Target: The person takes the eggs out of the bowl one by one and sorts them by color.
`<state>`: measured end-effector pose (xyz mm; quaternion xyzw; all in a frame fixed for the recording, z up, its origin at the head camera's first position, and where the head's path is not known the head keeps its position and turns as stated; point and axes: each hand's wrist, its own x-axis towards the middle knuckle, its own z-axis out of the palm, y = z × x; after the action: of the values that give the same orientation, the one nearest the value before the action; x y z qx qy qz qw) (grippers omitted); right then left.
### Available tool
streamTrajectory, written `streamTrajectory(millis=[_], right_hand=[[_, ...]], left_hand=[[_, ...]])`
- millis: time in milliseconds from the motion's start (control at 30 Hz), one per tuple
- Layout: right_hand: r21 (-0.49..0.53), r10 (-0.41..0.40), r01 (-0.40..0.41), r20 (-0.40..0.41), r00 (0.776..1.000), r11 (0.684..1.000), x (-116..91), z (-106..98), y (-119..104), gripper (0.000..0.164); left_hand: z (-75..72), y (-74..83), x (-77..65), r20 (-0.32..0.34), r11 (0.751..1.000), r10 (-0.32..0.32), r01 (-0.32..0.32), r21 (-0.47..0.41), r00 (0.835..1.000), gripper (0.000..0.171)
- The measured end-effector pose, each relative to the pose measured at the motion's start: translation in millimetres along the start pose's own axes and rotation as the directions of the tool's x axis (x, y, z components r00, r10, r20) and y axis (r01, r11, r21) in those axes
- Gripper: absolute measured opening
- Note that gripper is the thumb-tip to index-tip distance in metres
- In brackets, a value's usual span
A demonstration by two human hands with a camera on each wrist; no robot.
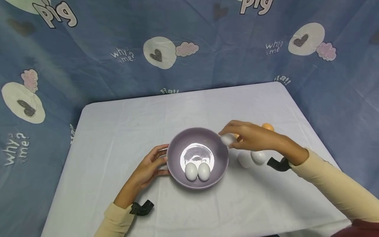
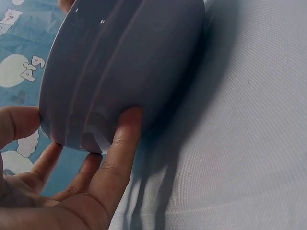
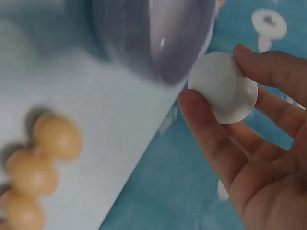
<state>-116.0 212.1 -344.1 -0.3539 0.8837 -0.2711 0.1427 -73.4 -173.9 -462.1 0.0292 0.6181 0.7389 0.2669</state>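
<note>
A purple bowl [image 1: 198, 130] stands on the white-covered table with two white eggs, one [image 1: 191, 171] beside the other [image 1: 204, 171], near its front inside wall. My left hand [image 1: 150, 168] touches the bowl's left outer side, fingers spread and fingertips against the wall and rim. At the bowl's right rim, my right hand [image 1: 251, 135] pinches a white egg [image 3: 223, 87] between thumb and fingers. Beneath that hand, one white egg [image 1: 245, 159] and another [image 1: 259, 157] lie on the table. Several orange-brown eggs [image 3: 57, 136] show in the right wrist view, partly hidden by my hand in the head view.
A white cloth [image 1: 118, 131] covers the table. Blue printed fabric [image 1: 207, 65] hangs behind it and along both sides. A black wrist mount [image 1: 142, 208] sits on the left arm, another mount [image 1: 279, 164] on the right.
</note>
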Motion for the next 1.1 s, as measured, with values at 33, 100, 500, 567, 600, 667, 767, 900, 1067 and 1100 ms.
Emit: streamTrajectory(millis=[33,100,500,567,600,667,767,900,1067,1100], right_hand=[[0.002,0.021,-0.021,-0.019,1.0,1.0,-7,-4,4,0.042],[0.019,0.057,-0.056,-0.046,0.997,0.998,-22,-8,12,0.042],[0.065,0.244,-0.238,-0.109,0.964,0.969,-87,-1,64,0.046],[0.06,0.262,-0.257,-0.111,0.959,0.965,-91,1,69,0.047],[0.058,0.27,-0.265,-0.109,0.957,0.962,-93,2,71,0.046],[0.054,0.287,-0.283,-0.102,0.952,0.958,-96,4,76,0.047],[0.045,0.314,-0.311,-0.093,0.945,0.949,-100,10,84,0.046],[0.012,0.311,-0.312,-0.1,0.945,0.95,-106,17,93,0.044],[-0.008,0.316,-0.319,-0.111,0.942,0.948,-112,23,100,0.044],[-0.005,0.322,-0.325,-0.107,0.941,0.946,-112,24,101,0.045]], left_hand=[[-0.2,0.5,0.0,-0.001,1.0,-0.001,0.001,0.004,1.0,0.054],[-0.8,0.9,-0.6,0.0,1.0,-0.002,0.002,0.006,1.0,0.055],[-3.4,-2.5,-3.3,0.004,1.0,-0.008,0.008,-0.003,1.0,0.055],[-3.6,-3.2,-3.5,-0.001,1.0,-0.008,0.008,-0.003,1.0,0.055],[-3.7,-3.5,-3.6,-0.003,1.0,-0.008,0.008,-0.004,1.0,0.055],[-3.7,-4.1,-3.5,-0.003,1.0,-0.004,0.004,-0.004,1.0,0.055],[-3.4,-4.6,-2.7,-0.001,1.0,-0.001,0.001,-0.004,1.0,0.055],[-2.5,-3.8,-0.9,0.004,1.0,-0.001,0.001,-0.002,1.0,0.056],[-1.3,-1.2,1.2,0.011,1.0,0.002,-0.002,0.004,1.0,0.056],[-1.0,-0.5,1.7,0.013,1.0,0.003,-0.003,0.006,1.0,0.056]])
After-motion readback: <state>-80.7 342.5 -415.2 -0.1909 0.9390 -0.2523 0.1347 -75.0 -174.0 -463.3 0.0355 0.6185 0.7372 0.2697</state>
